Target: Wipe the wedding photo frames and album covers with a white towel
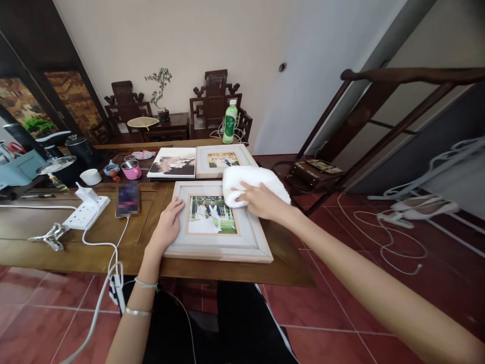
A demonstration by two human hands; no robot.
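A pale picture frame [223, 251] with a photo of two seated people lies flat near the table's front edge. My left hand [168, 222] holds its left side, fingers over the border. In my right hand [261, 200] is a thick white cloth [261, 178], bunched up and pressed on the upper right corner of the frame. The cloth covers that corner, and some of my right fingers sink into it. Just behind lies a second framed photo [202, 161], partly hidden by the cloth, beside a photo book [172, 163].
On the wooden table [151, 253] stand a green bottle [229, 123], a pink cup [131, 170], a phone [128, 198] and a white power strip [86, 211]. White cables hang over the front edge. A dark chair [364, 108] is at right.
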